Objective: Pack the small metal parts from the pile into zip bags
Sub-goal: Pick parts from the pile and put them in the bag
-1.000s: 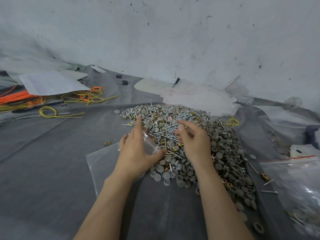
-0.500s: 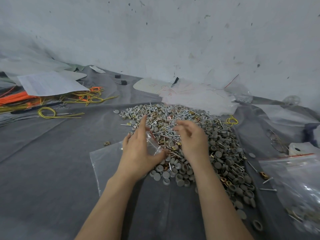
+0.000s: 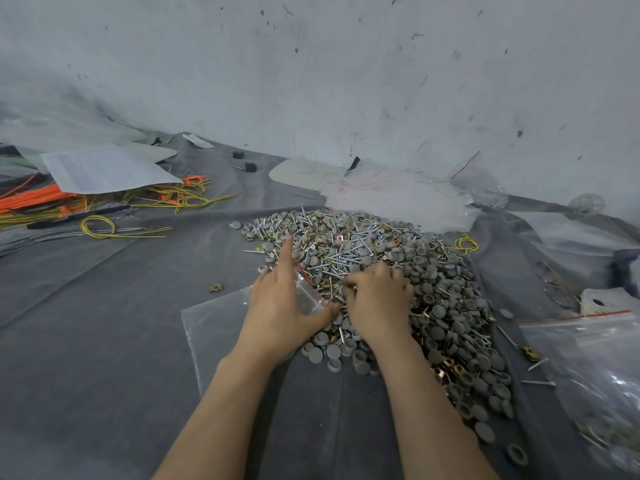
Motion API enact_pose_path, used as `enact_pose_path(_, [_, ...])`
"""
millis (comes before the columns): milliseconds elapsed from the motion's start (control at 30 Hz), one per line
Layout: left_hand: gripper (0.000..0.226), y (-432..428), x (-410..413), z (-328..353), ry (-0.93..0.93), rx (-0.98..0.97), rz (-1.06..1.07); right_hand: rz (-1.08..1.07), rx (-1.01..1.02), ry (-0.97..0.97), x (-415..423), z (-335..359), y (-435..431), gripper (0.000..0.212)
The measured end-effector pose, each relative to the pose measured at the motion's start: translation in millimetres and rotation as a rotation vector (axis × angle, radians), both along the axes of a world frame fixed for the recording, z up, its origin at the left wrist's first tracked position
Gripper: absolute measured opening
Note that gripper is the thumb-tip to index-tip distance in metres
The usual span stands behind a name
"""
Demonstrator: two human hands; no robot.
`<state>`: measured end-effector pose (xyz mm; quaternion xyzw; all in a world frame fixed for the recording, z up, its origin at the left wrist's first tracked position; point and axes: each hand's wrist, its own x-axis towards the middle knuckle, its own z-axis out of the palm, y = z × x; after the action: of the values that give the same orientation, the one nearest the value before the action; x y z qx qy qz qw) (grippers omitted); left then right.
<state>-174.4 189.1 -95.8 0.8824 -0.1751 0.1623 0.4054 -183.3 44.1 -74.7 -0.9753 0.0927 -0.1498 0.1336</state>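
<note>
A big pile of small parts [image 3: 398,271], with silver screws, grey round caps and brass clips, lies on the grey cloth. A clear zip bag [image 3: 214,323] lies flat at the pile's left edge. My left hand [image 3: 284,306] holds the bag's mouth open, thumb and fingers around the lifted plastic, index finger pointing up over the pile. My right hand [image 3: 377,296] is down in the pile just right of the bag mouth, fingers curled into the screws and clips. What the fingertips hold is hidden.
A second zip bag [image 3: 595,375] with a red strip and some parts inside lies at the right. Orange and yellow wires [image 3: 104,202] and a paper sheet [image 3: 104,168] lie at the left. Clear plastic sheets [image 3: 398,199] sit behind the pile against the white wall.
My right hand has dropped from above the pile into the parts and curled its fingers. My left hand kept hold of the bag mouth.
</note>
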Motion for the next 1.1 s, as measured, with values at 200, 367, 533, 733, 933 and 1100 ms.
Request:
enact_pose_path(200, [0.116,-1.2,-1.6,0.2,-0.008,0.024,0.013,-0.034,0.04,-0.016,4.7,-4.2,1.5,0.015])
enact_pose_path(367, [0.118,-1.3,-1.2,-0.1,0.011,0.021,0.006,-0.019,0.31,-0.317,3.0,2.6,-5.0,0.006])
enact_pose_path(533, [0.118,-2.6,-1.4,0.0,0.007,0.02,-0.001,0.102,0.648,-0.411,0.3,9.3,-1.8,0.01])
enact_pose_path(733, [0.114,-3.3,-1.4,-0.5,-0.033,0.022,-0.034,0.433,0.648,-0.119,-3.5,10.7,19.3,0.012])
enact_pose_path(933, [0.118,-2.3,-1.0,-1.3,-0.012,0.009,-0.019,0.145,0.375,-0.217,-5.2,17.2,-10.3,0.018])
enact_pose_path(1100, [0.116,-1.8,-0.4,-2.1,-0.015,0.012,-0.016,-0.006,0.02,0.151,-6.6,15.2,-11.3,0.023])
